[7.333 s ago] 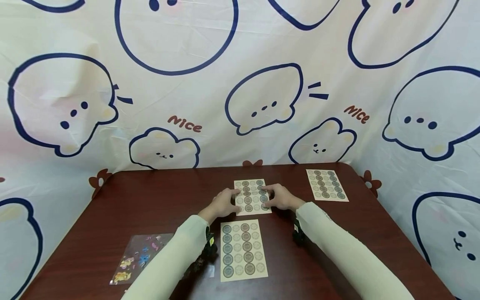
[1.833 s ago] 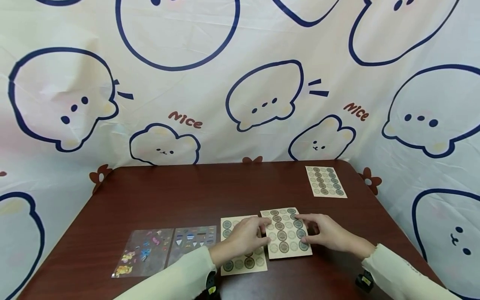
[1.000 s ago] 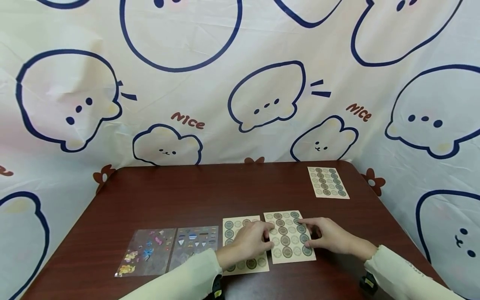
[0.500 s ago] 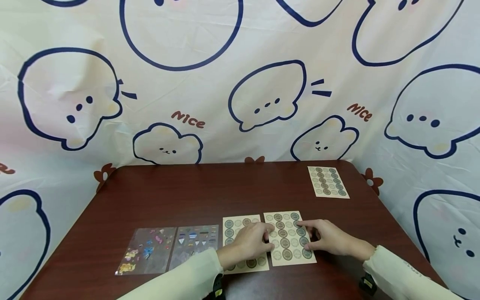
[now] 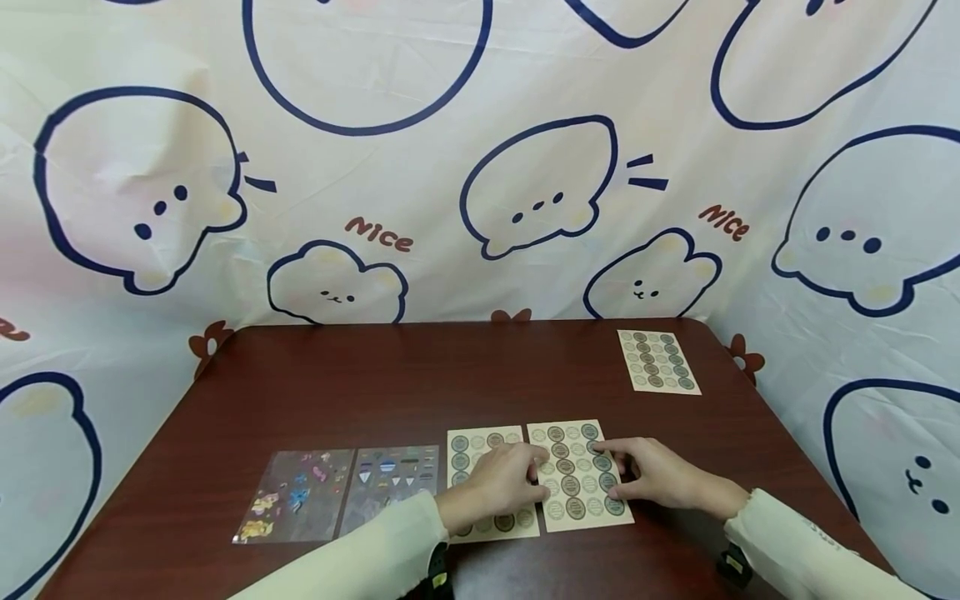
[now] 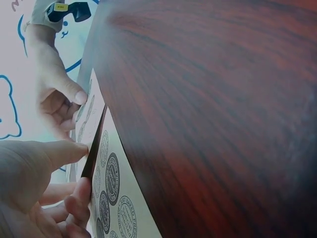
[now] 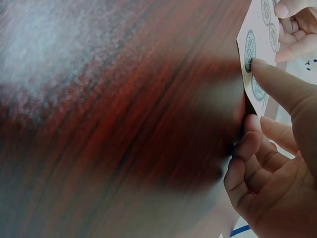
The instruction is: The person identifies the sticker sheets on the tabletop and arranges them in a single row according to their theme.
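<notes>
In the head view a cream sheet of round stickers (image 5: 573,475) lies beside a second such sheet (image 5: 459,446), a narrow gap between them. My left hand (image 5: 497,483) lies across the second sheet, covering its middle, with thumb and index at the first sheet's left edge. My right hand (image 5: 656,475) touches that sheet's right edge with thumb and index. Up close in the right wrist view, the right thumb presses on the sheet's printed face (image 7: 250,49) and the other fingers are curled. The left wrist view shows the left thumb on the near sheet's edge (image 6: 91,124).
A third sticker sheet (image 5: 658,362) lies at the table's back right. Two clear sheets with small colourful stickers (image 5: 296,498) (image 5: 397,471) lie at the left, partly behind the left sleeve. A patterned cloth (image 5: 435,167) hangs behind the brown table (image 5: 360,375).
The held sheet came from farther back on the table to the right of the second sheet, both hands moving with it. Over the last second the hands have hardly moved.
</notes>
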The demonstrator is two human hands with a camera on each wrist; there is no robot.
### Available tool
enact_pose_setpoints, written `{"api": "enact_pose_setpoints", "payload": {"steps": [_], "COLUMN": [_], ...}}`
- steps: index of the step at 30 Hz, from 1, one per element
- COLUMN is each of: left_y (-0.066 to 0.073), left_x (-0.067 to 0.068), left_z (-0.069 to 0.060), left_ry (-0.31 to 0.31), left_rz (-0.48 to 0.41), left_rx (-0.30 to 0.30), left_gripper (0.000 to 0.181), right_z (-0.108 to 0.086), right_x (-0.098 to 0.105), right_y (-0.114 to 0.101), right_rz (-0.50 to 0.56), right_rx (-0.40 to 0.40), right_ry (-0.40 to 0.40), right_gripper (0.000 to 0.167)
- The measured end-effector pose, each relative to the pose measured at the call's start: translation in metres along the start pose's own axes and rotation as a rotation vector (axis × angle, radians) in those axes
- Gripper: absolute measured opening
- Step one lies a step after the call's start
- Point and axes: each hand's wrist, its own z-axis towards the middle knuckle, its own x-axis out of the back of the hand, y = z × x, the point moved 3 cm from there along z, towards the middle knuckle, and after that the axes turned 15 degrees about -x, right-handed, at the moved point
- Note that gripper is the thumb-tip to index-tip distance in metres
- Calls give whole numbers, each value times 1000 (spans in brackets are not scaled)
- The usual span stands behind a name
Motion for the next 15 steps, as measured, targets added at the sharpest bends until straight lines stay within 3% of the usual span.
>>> {"api": "enact_pose_setpoints", "payload": {"steps": [6, 15], "left_y": [1, 3], "left_x": [1, -1], "left_z": [2, 1], "left_ry": [-6, -26], "left_rz": [3, 45], "left_rx": [8, 13], "left_gripper": [17, 26], "right_z": [0, 0], "right_x": [0, -2], "right_y": [1, 3], "right_rz": [1, -7], "right_rx": [0, 3], "right_ry": [2, 1], "right_gripper": [67, 67]}}
